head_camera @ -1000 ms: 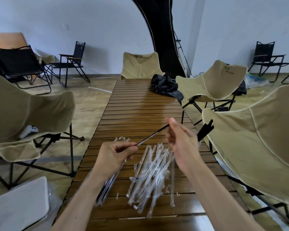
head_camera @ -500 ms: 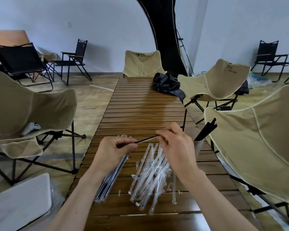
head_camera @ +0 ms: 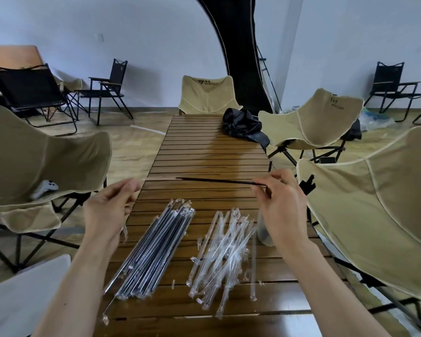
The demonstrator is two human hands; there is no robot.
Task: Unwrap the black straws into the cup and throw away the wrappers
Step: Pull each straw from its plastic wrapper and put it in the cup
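Observation:
My right hand [head_camera: 281, 205] pinches one end of a bare black straw [head_camera: 214, 180], held level above the slatted wooden table [head_camera: 204, 152]. My left hand [head_camera: 110, 207] grips the clear wrapper [head_camera: 159, 178], whose far end still touches the straw's tip. A bundle of wrapped black straws [head_camera: 153, 251] lies on the table below my left hand. To its right sits a heap of empty clear wrappers [head_camera: 225, 254]. A clear cup [head_camera: 263, 229] stands at the table's right edge, mostly hidden behind my right wrist, with black straws [head_camera: 307, 184] sticking out above it.
Beige camp chairs flank the table: one at the left [head_camera: 41, 161] with a white controller [head_camera: 45, 188] on its seat, two at the right [head_camera: 374, 195]. A black bag [head_camera: 243, 125] lies at the table's far end. A white surface [head_camera: 22, 293] sits low at the left.
My hands have moved apart. The right hand drew the black straw out to the right while the left pulled the wrapper left, uncovering the bundle of wrapped straws on the table.

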